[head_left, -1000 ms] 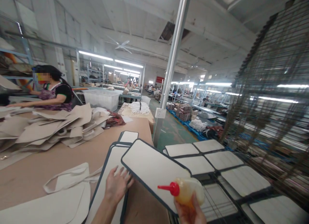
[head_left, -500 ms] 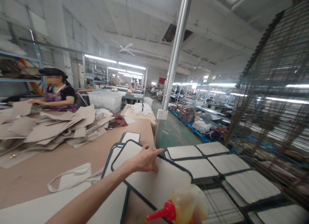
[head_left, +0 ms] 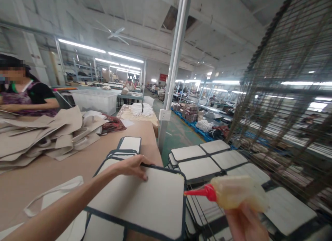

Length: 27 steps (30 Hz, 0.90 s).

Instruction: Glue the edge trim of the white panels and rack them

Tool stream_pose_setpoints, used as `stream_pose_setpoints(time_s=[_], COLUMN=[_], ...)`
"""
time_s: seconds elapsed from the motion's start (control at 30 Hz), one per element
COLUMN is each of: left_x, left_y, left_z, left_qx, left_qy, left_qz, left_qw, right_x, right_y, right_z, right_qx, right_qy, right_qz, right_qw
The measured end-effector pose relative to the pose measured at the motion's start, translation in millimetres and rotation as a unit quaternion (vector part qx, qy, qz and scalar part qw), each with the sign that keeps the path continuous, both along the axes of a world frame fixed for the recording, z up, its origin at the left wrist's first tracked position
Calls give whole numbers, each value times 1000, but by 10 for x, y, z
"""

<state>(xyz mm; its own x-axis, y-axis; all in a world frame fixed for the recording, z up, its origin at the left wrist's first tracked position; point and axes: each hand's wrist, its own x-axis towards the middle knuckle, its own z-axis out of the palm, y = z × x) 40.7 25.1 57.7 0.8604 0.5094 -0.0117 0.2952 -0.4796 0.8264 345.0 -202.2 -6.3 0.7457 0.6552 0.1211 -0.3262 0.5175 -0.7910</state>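
My left hand [head_left: 136,167] grips the upper edge of a cream panel [head_left: 155,203] with a dark border, thumb on its face and fingers over the edge. The panel is tilted above the table. In my right hand [head_left: 245,218] is a clear squeeze bottle [head_left: 238,192] of yellowish liquid, lying sideways. Its red nozzle [head_left: 202,192] points left, and the tip is at the panel's right border. More dark-edged panels [head_left: 131,144] lie behind and below the held one.
Rows of cream panels [head_left: 198,167] rest on a rack at the right, beside a tall wire grid [head_left: 287,61]. Beige fabric pieces [head_left: 59,130] are heaped on the brown table [head_left: 64,172]. A person [head_left: 28,92] sits at the far left; a metal post [head_left: 173,68] stands ahead.
The held panel has turned and now faces me more fully. My right hand has come up into view with the bottle, its nozzle now at the panel's right border. The view has shifted right.
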Motion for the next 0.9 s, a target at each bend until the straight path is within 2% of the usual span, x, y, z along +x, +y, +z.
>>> stream_pose_setpoints(time_s=[0.07, 0.13, 0.23, 0.5, 0.67, 0.9], left_x=[-59, -107, -164, -227, -261, -330], left_y=[-16, -35, -56, -96, -122, -149], left_z=[26, 53, 99, 185, 178, 187], left_qx=[-29, -58, -77, -107, -160, -179], left_qy=[14, 22, 33, 0, -14, -10], left_qz=[-27, -44, -64, -59, -55, -35], left_qw=[999, 997, 994, 992, 985, 983], right_x=[56, 52, 28, 108, 95, 136], right_y=[115, 204, 253, 200, 147, 77], right_z=[194, 333, 398, 262, 195, 95], right_qx=[0, -3, -5, 9, -12, -20], right_qy=[-2, -17, -62, -101, -92, -85], right_qz=[-50, -70, -59, 40, 20, 81], right_qw=[999, 997, 996, 994, 996, 993])
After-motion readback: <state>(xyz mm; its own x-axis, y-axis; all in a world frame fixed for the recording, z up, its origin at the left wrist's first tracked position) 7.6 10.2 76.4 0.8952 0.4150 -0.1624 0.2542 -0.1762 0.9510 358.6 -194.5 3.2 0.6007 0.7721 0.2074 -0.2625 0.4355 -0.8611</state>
